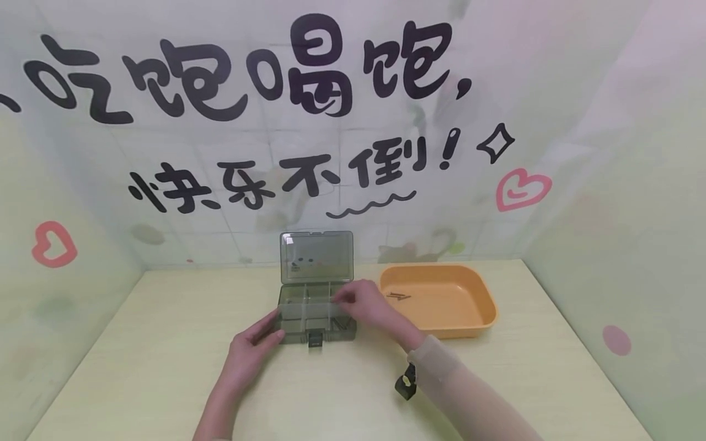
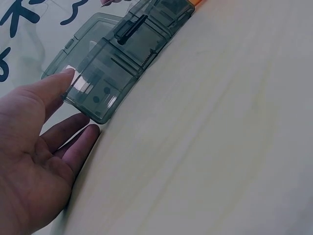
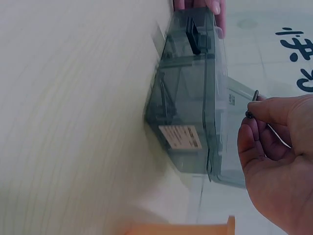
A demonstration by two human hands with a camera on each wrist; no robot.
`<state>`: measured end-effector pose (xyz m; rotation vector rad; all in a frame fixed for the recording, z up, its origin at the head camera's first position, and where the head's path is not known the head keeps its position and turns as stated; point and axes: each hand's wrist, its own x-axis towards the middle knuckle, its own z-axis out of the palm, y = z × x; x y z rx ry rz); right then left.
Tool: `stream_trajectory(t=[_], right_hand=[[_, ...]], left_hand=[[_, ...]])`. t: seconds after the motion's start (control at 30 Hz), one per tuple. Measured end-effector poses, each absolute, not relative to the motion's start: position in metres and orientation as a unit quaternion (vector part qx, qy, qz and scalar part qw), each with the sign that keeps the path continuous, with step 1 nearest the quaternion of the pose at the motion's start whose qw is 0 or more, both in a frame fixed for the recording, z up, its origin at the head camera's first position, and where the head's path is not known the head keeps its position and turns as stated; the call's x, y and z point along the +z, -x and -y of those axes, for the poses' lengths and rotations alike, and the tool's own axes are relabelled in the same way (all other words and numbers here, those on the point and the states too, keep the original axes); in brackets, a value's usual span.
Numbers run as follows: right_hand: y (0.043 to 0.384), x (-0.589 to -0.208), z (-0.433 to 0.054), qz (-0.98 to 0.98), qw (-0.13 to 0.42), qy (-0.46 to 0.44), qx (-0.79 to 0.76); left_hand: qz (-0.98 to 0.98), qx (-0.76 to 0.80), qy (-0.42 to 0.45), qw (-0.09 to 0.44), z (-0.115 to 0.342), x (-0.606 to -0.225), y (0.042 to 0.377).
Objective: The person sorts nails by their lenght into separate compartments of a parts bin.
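A translucent grey compartment box [image 1: 334,335] stands on the table with its lid [image 1: 317,257] raised at the back. My left hand [image 1: 248,355] holds the box's left end, thumb and fingers around it. Above the box's right compartments is my right hand [image 1: 368,303]. In the right wrist view it pinches a small dark screw [image 3: 256,95] between thumb and fingertips, apart from the box. Several screws [image 1: 343,323] lie in the front right compartment. Other dark screws show through the wall in the left wrist view, their compartments hard to tell.
To the right of the box sits an orange tray [image 1: 441,332] with several screws [image 1: 398,296] in its left part. A printed backdrop [image 1: 265,153] rises behind the pale table [image 1: 138,367]. A black device [image 1: 406,383] hangs at my right wrist.
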<state>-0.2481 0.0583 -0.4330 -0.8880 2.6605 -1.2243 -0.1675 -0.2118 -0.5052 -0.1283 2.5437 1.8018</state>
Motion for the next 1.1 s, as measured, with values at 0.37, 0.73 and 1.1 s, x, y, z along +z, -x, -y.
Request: stream_trajectory(t=[0.37, 0.73, 1.1], right_hand=[[0.239, -0.437, -0.035, -0.871, 0.058, 0.281, -0.399], [0.239, -0.441, -0.024, -0.865, 0.056, 0.279, -0.413], [0.24, -0.445, -0.027, -0.867, 0.056, 0.268, -0.415]], left_hand=[[-0.812, 0.583, 0.041, 0.012, 0.212, -0.505, 0.167], [-0.814, 0.579, 0.041, 0.01, 0.212, -0.505, 0.167], [-0.815, 0.578, 0.042, 0.01, 0.212, -0.505, 0.168]])
